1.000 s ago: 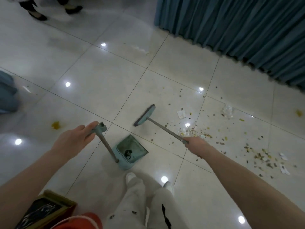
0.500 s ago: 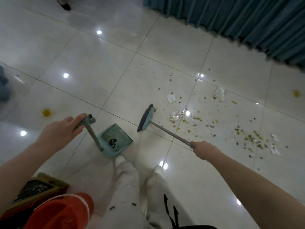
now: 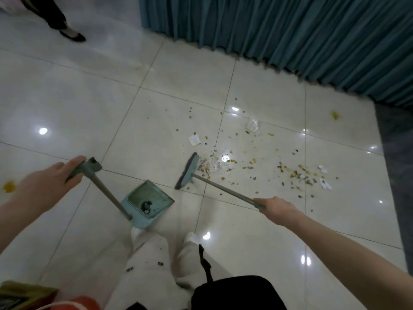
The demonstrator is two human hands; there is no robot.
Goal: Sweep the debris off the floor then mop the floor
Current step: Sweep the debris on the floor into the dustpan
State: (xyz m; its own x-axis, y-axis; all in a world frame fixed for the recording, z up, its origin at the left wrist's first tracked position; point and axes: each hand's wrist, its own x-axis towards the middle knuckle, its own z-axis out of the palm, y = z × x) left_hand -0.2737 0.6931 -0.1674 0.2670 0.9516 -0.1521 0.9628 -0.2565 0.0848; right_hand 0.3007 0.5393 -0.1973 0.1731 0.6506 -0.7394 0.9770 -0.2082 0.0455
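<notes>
My left hand (image 3: pixel 48 183) grips the top of the teal dustpan's handle (image 3: pixel 88 168). The dustpan (image 3: pixel 148 201) rests on the tiled floor just ahead of my feet, with a small dark bit inside. My right hand (image 3: pixel 276 208) holds the grey pole of a teal broom (image 3: pixel 187 172). The broom head stands on the floor at the left edge of the debris (image 3: pixel 263 162). Seeds, yellow crumbs, paper scraps and clear wrappers are scattered to the right of it. A white paper scrap (image 3: pixel 194 139) lies beyond the broom head.
A teal curtain (image 3: pixel 279 34) hangs along the far side. Yellow stains (image 3: pixel 9 186) mark the floor at the left, and another stain (image 3: pixel 334 115) at the far right. Someone's foot (image 3: pixel 73 35) stands at the top left. A red bucket (image 3: pixel 76 304) and a box (image 3: pixel 20 295) sit by my left leg.
The broom head has swung right, from beside the dustpan to the edge of the debris. The view has shifted; the dustpan stays in front of my feet.
</notes>
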